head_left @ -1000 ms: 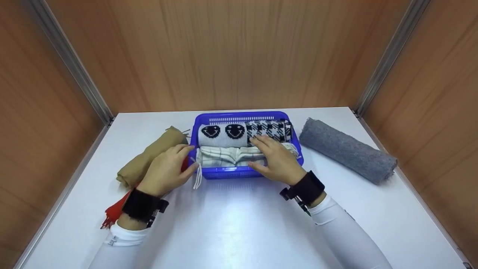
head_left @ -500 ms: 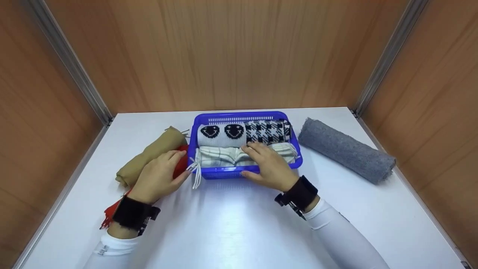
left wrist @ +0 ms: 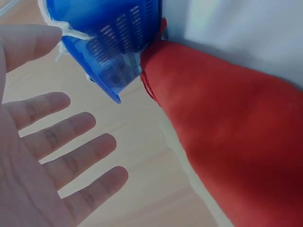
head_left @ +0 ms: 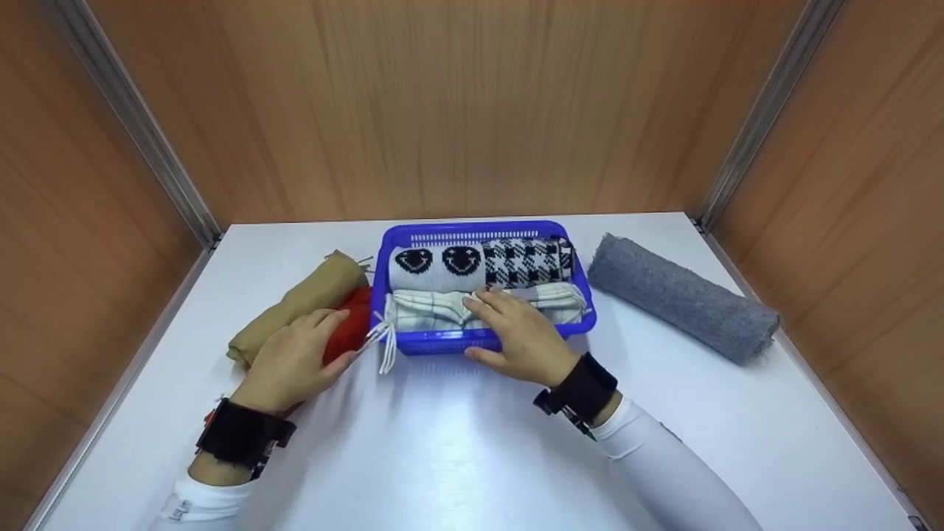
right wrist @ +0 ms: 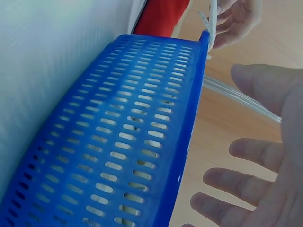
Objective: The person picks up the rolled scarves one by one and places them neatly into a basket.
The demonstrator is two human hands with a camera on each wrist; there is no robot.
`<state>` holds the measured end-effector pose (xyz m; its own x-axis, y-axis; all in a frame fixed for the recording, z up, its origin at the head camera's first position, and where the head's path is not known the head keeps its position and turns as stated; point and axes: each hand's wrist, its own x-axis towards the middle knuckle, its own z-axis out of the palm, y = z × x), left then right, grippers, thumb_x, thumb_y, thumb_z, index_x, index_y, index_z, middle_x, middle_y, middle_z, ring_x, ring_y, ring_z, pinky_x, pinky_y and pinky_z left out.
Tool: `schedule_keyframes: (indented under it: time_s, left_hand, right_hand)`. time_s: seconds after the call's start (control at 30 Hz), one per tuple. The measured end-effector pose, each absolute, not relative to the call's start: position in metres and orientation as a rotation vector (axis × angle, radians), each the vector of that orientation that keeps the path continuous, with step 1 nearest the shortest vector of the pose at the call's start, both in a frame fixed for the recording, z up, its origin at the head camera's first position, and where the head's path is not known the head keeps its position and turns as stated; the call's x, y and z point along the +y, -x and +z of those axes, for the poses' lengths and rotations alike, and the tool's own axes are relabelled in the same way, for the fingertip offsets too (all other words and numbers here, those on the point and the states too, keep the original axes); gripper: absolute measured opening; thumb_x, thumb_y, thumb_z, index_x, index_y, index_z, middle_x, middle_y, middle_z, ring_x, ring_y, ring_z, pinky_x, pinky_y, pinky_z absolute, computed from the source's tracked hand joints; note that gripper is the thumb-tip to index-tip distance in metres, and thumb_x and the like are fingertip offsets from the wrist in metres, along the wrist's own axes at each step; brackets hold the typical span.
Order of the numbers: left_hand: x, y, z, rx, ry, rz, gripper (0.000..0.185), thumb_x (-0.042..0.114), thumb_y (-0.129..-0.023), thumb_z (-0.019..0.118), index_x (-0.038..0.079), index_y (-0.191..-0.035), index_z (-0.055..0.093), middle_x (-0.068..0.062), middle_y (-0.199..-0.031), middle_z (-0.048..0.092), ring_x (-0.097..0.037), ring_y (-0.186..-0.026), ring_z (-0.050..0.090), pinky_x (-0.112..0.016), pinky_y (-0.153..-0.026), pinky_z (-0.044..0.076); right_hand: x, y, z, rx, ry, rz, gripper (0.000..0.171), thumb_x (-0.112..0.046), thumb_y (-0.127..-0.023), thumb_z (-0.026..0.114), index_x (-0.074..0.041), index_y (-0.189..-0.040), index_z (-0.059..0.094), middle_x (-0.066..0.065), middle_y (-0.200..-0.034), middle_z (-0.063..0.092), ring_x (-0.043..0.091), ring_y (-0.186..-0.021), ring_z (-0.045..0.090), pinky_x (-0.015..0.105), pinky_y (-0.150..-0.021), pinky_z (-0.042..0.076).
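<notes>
A blue basket [head_left: 435,342] holds two rolled scarves. At the back lies a white and black houndstooth scarf [head_left: 435,274] with dark face shapes; in front of it is a pale checked scarf [head_left: 420,310]. White fringe [head_left: 388,358] from the checked one hangs over the left front corner. My right hand [head_left: 525,341] hovers with spread fingers over the basket's front rim and the checked scarf. My left hand [head_left: 291,365], fingers apart, is above a red scarf [left wrist: 222,113] left of the basket. Its thumb [left wrist: 33,42] is right at the white fringe.
A rolled tan scarf [head_left: 302,299] lies behind the red one. To the basket's right, a rolled grey scarf [head_left: 682,295] lies slanted on the white table [head_left: 457,450]. Wooden panels [head_left: 472,110] enclose the back and sides.
My left hand has drawn back leftward and toward me from the basket's left rim, over the red scarf. My right hand has shifted slightly left and toward me.
</notes>
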<state>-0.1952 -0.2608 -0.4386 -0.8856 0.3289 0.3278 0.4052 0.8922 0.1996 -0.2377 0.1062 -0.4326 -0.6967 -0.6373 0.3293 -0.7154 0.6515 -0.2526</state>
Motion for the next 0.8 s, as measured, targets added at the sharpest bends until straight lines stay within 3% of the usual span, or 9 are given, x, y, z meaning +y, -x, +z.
schedule_keyframes:
  time_s: [0.4, 0.8]
  left_hand:
    - [-0.281, 0.184, -0.439, -2.857, 0.516, -0.345, 0.070, 0.024, -0.089, 0.086, -0.003, -0.148, 0.060, -0.025, -0.141, 0.067, -0.047, -0.129, 0.066, -0.068, -0.109, 0.053]
    - [-0.302, 0.175, -0.440, -3.010, 0.414, -0.372, 0.079, 0.026, -0.087, 0.088, -0.004, -0.152, 0.054, -0.027, -0.144, 0.065, -0.050, -0.126, 0.066, -0.073, -0.106, 0.053]
  right_hand:
    - [0.099, 0.234, -0.435, -2.591, -1.151, 0.539, 0.074, -0.043, -0.098, 0.079, -0.009, -0.159, 0.054, 0.022, -0.159, 0.056, 0.044, -0.149, 0.053, 0.060, -0.125, 0.043]
    - [0.088, 0.231, -0.439, -2.560, -1.187, 0.536, 0.074, -0.042, -0.097, 0.081, -0.008, -0.157, 0.055, 0.024, -0.155, 0.059, 0.046, -0.146, 0.056, 0.060, -0.122, 0.046]
